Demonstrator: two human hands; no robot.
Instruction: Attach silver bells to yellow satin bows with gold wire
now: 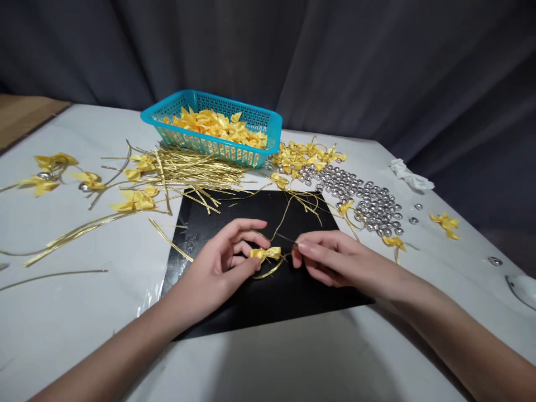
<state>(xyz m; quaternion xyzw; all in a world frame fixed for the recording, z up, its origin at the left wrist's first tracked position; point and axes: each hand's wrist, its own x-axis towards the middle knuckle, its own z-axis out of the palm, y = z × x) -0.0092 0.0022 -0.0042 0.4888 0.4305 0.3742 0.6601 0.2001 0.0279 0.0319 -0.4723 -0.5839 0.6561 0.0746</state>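
Between thumb and fingers, my left hand [231, 253] pinches a small yellow satin ribbon bow [268, 254]. A loop of gold cord [272, 271] curves below the bow, and a thin strand rises behind it. My right hand [329, 254], fingers closed together, pinches the end of a thin cord [287, 239] that runs toward the bow. Both hands are held over a black mat [268, 307] on the white table, a short gap apart.
A turquoise basket [272, 125] of yellow bows stands at the back. Gold cords [201, 167] lie before it. Silver bell-like pieces [368, 201] are heaped at right, beside finished-looking bows [305, 153]. More bows with cords [136, 198] lie left. A crumpled white piece [411, 176] sits far right.
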